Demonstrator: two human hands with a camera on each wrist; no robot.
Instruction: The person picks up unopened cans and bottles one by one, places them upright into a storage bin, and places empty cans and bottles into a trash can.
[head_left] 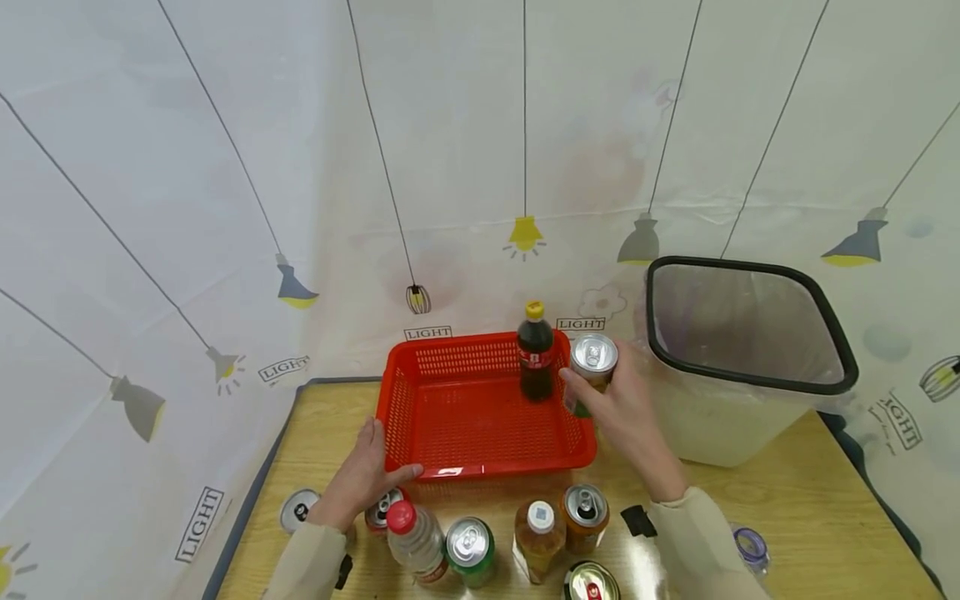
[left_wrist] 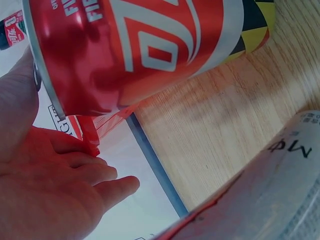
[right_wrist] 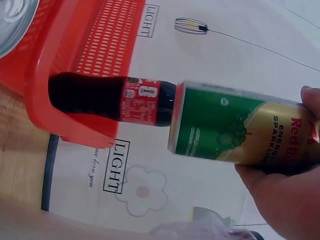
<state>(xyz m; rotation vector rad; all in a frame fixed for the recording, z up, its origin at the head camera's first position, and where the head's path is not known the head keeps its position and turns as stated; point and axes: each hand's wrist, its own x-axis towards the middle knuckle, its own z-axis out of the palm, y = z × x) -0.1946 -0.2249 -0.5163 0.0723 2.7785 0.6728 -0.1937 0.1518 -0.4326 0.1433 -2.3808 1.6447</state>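
Note:
My right hand (head_left: pixel 628 417) grips a green and gold Red Bull can (right_wrist: pixel 225 125), holding it above the right edge of a red plastic basket (head_left: pixel 480 471). A cola bottle (head_left: pixel 536 354) with a yellow cap stands inside the basket, at its right back. At the basket's left front corner, my left hand (head_left: pixel 358 477) rests against the rim; in the left wrist view its fingers (left_wrist: pixel 117 192) are loosely straight. Close to this hand are a red can (left_wrist: pixel 125 50) and a white can (left_wrist: pixel 250 195).
Along the front stand a red-capped clear bottle (head_left: pixel 416 537), a green can (head_left: pixel 470 550), a white-capped brown bottle (head_left: pixel 538 537), an orange can (head_left: pixel 585 517) and a gold-topped can (head_left: pixel 591 583). A black-rimmed bin (head_left: pixel 720 417) is at right, with a purple tape roll (head_left: pixel 750 546) in front.

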